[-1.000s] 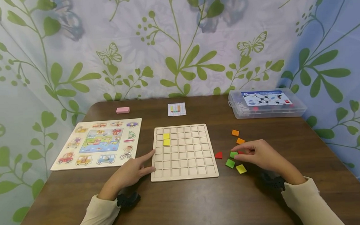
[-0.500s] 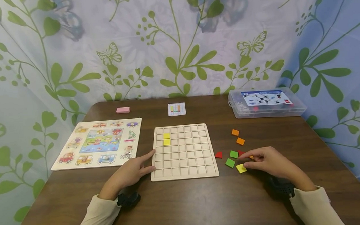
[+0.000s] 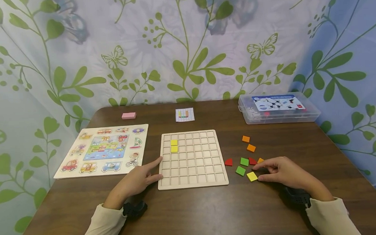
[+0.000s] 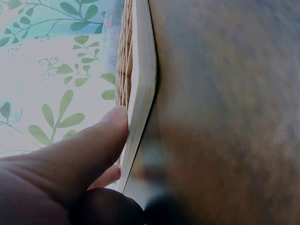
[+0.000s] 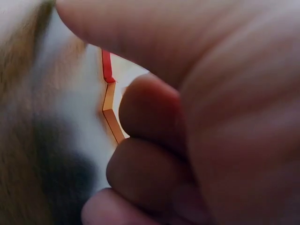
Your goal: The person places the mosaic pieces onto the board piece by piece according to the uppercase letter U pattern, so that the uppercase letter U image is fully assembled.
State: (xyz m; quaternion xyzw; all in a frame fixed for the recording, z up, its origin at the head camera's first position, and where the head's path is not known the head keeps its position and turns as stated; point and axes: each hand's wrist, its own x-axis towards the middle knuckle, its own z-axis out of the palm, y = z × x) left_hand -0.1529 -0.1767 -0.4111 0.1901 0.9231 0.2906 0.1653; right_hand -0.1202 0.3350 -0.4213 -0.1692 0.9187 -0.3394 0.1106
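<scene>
A pale wooden grid board (image 3: 196, 183) lies in the middle of the table, with two yellow tiles (image 3: 174, 145) set one above the other in its upper left cells. My left hand (image 3: 135, 181) rests its index finger and thumb against the board's left edge; in the left wrist view the thumb touches the board's rim (image 4: 143, 70). My right hand (image 3: 281, 173) hovers at a loose yellow tile (image 3: 252, 176), thumb and index finger apart beside it. Close by lie green tiles (image 3: 240, 170), red quarter-round pieces (image 3: 228, 162) and an orange tile (image 3: 260, 160) partly hidden by the fingers.
Two more orange tiles (image 3: 251, 148) lie farther back. Behind the board sits a small pattern card (image 3: 184, 114), with a pink block (image 3: 129, 115) to its left. A picture puzzle (image 3: 104, 169) is at the left, and a clear plastic case (image 3: 279, 117) at the back right.
My right hand has drawn back from the green tile toward the near right, now beside the loose yellow tile. The left hand stays at the board's edge.
</scene>
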